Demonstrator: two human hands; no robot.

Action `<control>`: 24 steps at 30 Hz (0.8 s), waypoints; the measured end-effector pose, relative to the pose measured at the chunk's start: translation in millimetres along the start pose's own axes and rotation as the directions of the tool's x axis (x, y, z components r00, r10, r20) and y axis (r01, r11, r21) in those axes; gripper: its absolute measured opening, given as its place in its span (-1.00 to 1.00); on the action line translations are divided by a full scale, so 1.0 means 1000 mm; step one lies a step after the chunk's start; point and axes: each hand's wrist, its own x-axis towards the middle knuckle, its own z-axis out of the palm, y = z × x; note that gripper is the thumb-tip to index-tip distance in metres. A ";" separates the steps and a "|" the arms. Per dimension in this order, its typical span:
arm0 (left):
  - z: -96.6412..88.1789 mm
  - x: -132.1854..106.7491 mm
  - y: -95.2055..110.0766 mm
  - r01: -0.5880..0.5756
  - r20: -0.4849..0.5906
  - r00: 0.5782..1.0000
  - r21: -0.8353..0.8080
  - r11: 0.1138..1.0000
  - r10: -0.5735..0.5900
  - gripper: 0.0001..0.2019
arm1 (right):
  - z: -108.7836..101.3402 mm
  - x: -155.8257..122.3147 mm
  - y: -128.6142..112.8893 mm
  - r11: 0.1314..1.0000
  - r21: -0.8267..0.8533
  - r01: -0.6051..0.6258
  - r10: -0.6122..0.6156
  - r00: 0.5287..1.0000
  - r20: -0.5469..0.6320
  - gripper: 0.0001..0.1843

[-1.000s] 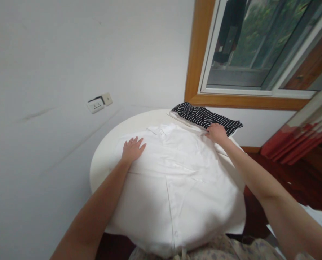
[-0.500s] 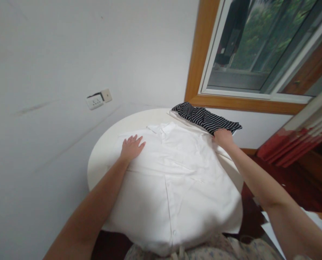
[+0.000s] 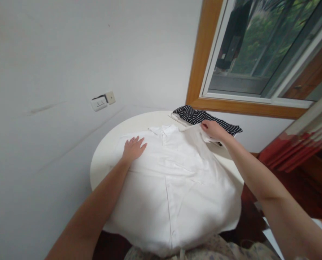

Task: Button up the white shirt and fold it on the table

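Observation:
A white button-up shirt (image 3: 152,195) lies spread over a round white table, its collar toward the wall and its hem hanging over the near edge. My left hand (image 3: 134,148) rests flat on the shirt's left upper part, fingers spread. My right hand (image 3: 212,130) pinches the shirt's right sleeve and holds it raised off the table. Behind that hand a black-and-white striped garment (image 3: 189,115) lies at the table's far right edge, partly hidden by the hand and sleeve.
The round white table (image 3: 102,162) stands close to the wall with a socket (image 3: 99,103). A wood-framed window (image 3: 247,104) is at the back right, beside a red and cream curtain (image 3: 282,150). Papers (image 3: 271,238) lie at lower right.
My right hand has moved left and lifted the shirt's sleeve away from the striped garment. My left hand stays flat on the shirt.

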 end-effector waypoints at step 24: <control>-0.003 -0.001 0.002 0.012 0.004 1.000 -0.031 0.999 -0.012 -0.41 | 0.015 -0.034 0.031 0.990 0.053 0.131 -0.138 0.807 0.574 -0.84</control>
